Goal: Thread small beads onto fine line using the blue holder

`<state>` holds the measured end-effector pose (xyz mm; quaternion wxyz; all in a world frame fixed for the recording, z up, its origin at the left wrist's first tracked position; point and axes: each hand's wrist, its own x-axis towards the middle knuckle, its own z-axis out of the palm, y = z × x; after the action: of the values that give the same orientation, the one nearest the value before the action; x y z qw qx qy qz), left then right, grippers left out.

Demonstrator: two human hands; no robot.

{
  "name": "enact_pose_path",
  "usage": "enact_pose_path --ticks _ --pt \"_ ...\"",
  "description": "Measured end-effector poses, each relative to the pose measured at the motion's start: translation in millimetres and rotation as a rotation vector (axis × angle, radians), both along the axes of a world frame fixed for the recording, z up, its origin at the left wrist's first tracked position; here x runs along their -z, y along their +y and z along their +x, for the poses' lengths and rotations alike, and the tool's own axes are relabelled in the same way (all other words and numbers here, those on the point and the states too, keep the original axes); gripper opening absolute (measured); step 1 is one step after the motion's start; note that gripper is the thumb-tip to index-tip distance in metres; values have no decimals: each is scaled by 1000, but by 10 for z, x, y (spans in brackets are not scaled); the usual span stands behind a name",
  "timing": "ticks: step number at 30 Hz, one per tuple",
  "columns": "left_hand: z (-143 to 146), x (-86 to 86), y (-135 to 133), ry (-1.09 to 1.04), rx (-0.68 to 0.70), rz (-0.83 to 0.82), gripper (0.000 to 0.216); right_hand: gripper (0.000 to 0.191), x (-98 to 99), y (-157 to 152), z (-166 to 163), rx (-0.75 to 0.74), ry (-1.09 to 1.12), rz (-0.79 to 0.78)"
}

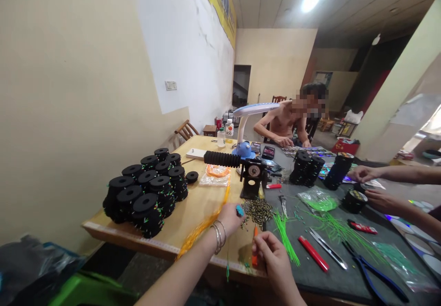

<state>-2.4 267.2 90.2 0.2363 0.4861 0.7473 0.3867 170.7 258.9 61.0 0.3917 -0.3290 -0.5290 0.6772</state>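
Honestly, that loose heap of tiny beads [258, 212] looks like the weak spot: it's at 11 o'clock from the right hand [274, 255], so one careless nudge could scatter it. Those fingers are curled in beside the orange stick [255, 247] at 9 o'clock, can't tell if they're gripping it. The left hand [230, 218] hides its fingertips, so no clue there. Bangles [219, 237] could snag the orange strands [196, 236] at its 8 o'clock if it drags back.
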Motion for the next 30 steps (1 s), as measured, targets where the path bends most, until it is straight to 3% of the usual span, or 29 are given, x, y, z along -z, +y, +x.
enact_pose_path --ticks 6,12,23,30 --pt "19 -5 92 201 -5 -170 9 40 31 3 23 -4 45 10" --pt "41 -21 106 250 1 -205 10 40 26 -6 32 -18 57 6" --pt "-4 38 89 64 -59 -74 10 42 0 5 25 -14 60 -4" --pt "-137 -77 -24 -207 -104 69 21 42 -25 -15 47 -20 60 -2"
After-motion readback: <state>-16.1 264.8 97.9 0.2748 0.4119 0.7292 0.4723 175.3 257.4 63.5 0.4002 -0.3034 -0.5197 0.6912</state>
